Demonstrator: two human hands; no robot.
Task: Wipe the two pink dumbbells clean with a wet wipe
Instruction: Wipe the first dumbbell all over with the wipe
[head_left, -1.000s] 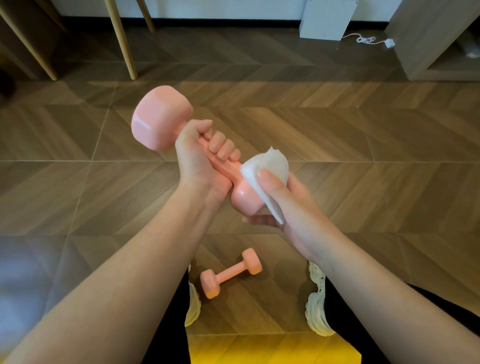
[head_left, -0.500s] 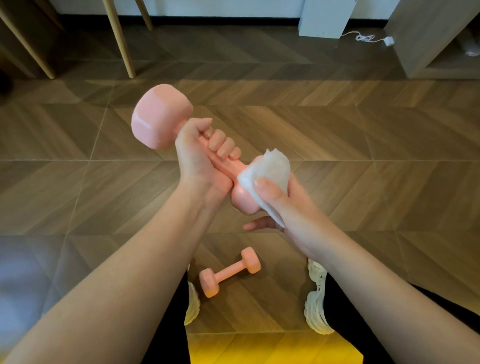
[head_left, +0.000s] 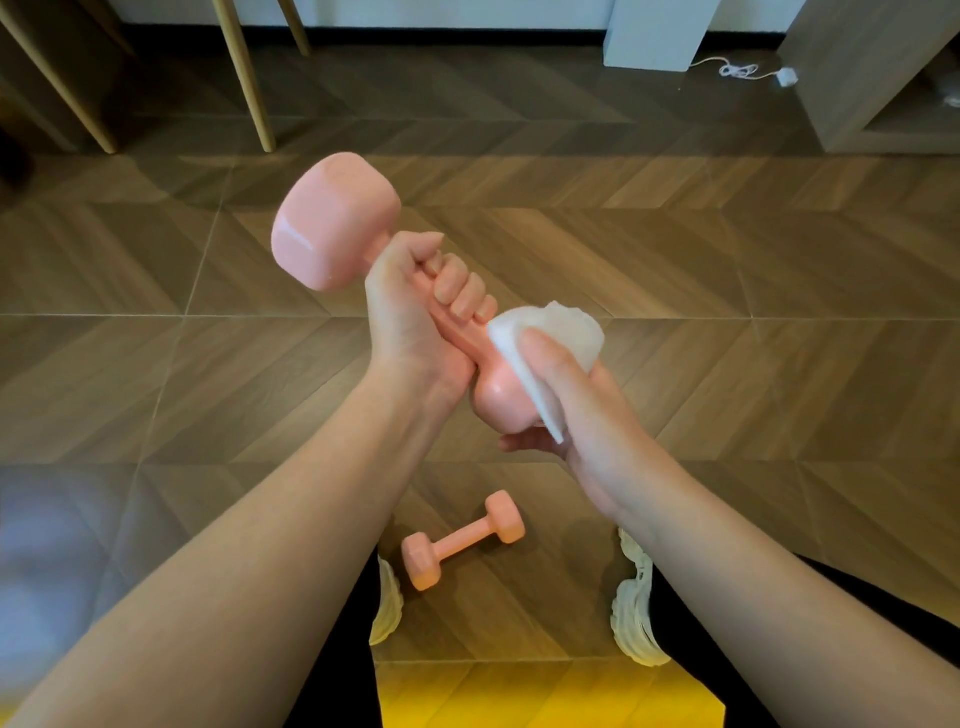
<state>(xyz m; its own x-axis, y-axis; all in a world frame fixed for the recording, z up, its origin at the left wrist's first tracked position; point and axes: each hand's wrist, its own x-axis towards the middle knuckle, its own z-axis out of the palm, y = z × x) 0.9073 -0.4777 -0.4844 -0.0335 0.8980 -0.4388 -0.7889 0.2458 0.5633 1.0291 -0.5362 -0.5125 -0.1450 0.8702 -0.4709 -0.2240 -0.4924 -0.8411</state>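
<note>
at the far left edge of the floor stand slanted wooden legs. right of them the held dumbbell is up in the air above the floor, tilted, its big head high and to the left, its small-looking lower head down and to the right. the left grip is wrapped tight round the handle, fingers curled over it and thumb across the top, just under the upper head. this tilt and this hold match the frame half a second back.

lower down, on the floor toward its near edge, the second dumbbell lies slantwise between the left shoe and the right shoe, touching neither; it lies where it lay before.

right of the left grip, the wet wipe is bunched over the upper right side of the lower head, where the handle meets it, one corner hanging down past the head. the right grip pinches the wipe against the head, thumb pressed on top of the wipe and fingers cupped beneath. against the earlier frame the thumb sits a little higher on the wipe, and the wipe is bunched a bit wider toward the handle; the shift is slight.

at the far edge of the floor, right of centre, stands a white box, with a white cable beside it, then a wooden cabinet in the far right corner.
</note>
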